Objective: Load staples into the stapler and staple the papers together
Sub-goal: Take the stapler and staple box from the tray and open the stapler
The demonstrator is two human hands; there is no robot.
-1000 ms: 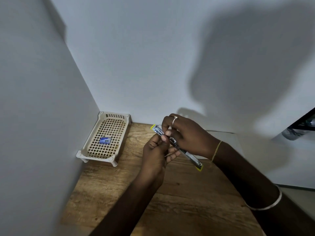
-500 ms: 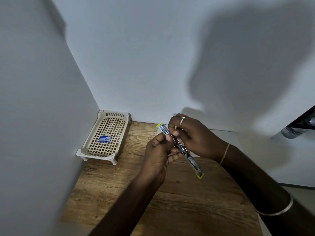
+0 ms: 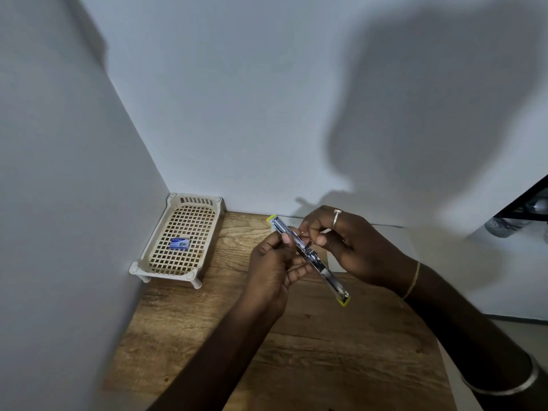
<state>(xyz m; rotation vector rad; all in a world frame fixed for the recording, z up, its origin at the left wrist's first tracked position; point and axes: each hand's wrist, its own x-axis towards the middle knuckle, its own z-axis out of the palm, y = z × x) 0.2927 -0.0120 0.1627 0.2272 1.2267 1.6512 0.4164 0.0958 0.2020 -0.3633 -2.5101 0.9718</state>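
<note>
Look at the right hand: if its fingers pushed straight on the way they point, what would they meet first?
The right hand points left, its fingers almost at the opened stapler. They would most likely meet its metal channel first, then the left hand behind it; exact depth is unclear.

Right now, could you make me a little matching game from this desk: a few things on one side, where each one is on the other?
Things:
1. stapler
2. staple box
3. basket
4. ring

Places:
A. in the corner, against the left wall
B. on a finger of the right hand
C. held open above the table between both hands, the left hand gripping it
D. lying inside the basket

Pairs: 1-C, 2-D, 3-A, 4-B
</note>
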